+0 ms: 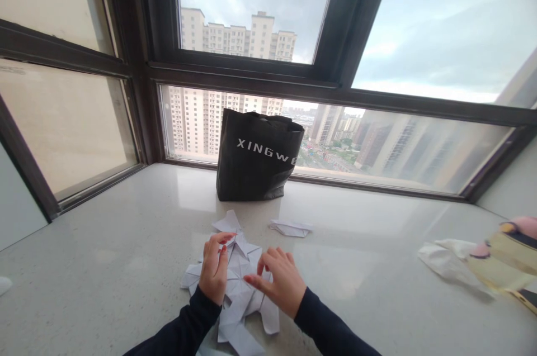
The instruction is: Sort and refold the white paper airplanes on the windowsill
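A structure of folded white paper (238, 291) with several pointed flaps lies on the pale speckled sill in front of me. Over its upper left part is my left hand (215, 267), fingers bent, thumb and fingertips apart near a raised fold. My right hand (280, 279) rests at the right side of the paper, its thumb stretched toward the middle and its fingers curved and apart from the thumb. Neither hand visibly grips a piece. One separate folded white paper piece (291, 228) lies beyond my right hand.
A black bag (258, 157) with white lettering stands behind the papers, against the window. At the right edge lie a crumpled white tissue (451, 260) and a yellow and pink item (505, 258). Dark window frames border the sill (369, 266).
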The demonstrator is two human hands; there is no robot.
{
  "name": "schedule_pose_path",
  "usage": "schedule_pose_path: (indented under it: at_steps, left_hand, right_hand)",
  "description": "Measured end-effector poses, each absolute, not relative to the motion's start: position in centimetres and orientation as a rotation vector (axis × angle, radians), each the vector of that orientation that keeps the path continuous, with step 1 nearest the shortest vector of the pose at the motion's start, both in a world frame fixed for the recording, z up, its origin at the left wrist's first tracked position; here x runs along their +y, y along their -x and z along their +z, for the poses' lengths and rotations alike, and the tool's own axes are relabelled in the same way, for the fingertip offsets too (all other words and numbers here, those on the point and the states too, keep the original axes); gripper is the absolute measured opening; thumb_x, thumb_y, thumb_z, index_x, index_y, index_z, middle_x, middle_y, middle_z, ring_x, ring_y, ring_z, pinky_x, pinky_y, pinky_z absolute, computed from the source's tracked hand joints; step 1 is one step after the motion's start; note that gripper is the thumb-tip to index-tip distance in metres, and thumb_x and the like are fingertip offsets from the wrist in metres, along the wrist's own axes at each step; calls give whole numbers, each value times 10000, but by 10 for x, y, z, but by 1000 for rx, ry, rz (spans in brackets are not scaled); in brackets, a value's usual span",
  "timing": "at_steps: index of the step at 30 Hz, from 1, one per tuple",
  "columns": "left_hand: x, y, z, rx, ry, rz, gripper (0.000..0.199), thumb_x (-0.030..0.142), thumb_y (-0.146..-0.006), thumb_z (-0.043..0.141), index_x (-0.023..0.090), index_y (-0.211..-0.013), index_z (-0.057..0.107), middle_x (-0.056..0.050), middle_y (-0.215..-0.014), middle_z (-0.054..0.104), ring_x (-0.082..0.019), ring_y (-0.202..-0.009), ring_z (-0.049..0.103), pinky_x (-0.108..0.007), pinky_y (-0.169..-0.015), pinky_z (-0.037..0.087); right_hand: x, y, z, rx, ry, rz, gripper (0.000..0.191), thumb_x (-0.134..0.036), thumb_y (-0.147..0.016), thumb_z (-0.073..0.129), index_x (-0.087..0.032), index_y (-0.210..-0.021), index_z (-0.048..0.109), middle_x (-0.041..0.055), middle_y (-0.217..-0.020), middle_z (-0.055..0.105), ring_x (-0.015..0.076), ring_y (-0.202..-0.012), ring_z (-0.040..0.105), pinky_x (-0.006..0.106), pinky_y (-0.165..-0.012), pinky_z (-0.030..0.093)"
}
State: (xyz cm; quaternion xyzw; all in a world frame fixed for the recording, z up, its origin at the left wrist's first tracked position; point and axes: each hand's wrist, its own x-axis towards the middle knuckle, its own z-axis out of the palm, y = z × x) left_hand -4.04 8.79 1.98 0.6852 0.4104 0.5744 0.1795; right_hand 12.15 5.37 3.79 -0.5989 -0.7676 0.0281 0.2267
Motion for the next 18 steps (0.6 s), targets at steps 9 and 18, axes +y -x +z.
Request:
schedule_pose_path:
  at_steps: [9, 18]
  left_hand:
    - [88, 39, 19, 1173, -1854, 1649, 251, 155, -787, 345, 196, -993, 482, -64, -983, 545, -204, -866, 499, -363, -776, 404]
    - [83, 40, 23, 1143, -1895, 1671, 226, 177, -809, 363, 192, -1007, 470, -65, -993, 547, -207, -906, 492, -358, -794, 391]
  right_hand:
    - [31, -93, 26, -2122, 1653, 464, 577, -403, -395, 804, -252, -884, 538, -18, -889, 550, 199, -831, 473, 306, -734, 303]
    - [34, -96, 37, -2096, 1593, 482, 303, -307, -560, 746, -268, -805, 573, -32, -868, 572, 185, -844, 472, 315, -767, 287]
